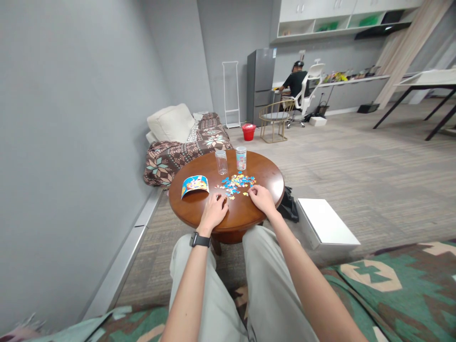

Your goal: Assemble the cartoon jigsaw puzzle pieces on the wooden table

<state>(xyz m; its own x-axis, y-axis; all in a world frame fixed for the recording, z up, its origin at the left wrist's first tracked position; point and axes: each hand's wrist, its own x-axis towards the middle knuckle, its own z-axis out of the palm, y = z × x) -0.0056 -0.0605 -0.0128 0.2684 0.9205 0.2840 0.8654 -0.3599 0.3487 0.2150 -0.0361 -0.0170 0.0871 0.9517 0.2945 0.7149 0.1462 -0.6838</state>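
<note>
A loose pile of jigsaw puzzle pieces in blue, yellow and white lies on the round brown table. My left hand rests at the pile's near left edge, its fingers bent and apart, with no piece visible in it. At the right side of the pile, my right hand has its fingers curled together; whatever is between the fingertips is too small to make out. A yellow piece lies just left of those fingertips. On the table's left side stands a curved picture sheet with a colourful cartoon print.
Behind the pile stand a clear jar and a printed jar, both with silvery lids. A white box and a black bag are on the floor to the right. A person sits at the far counter.
</note>
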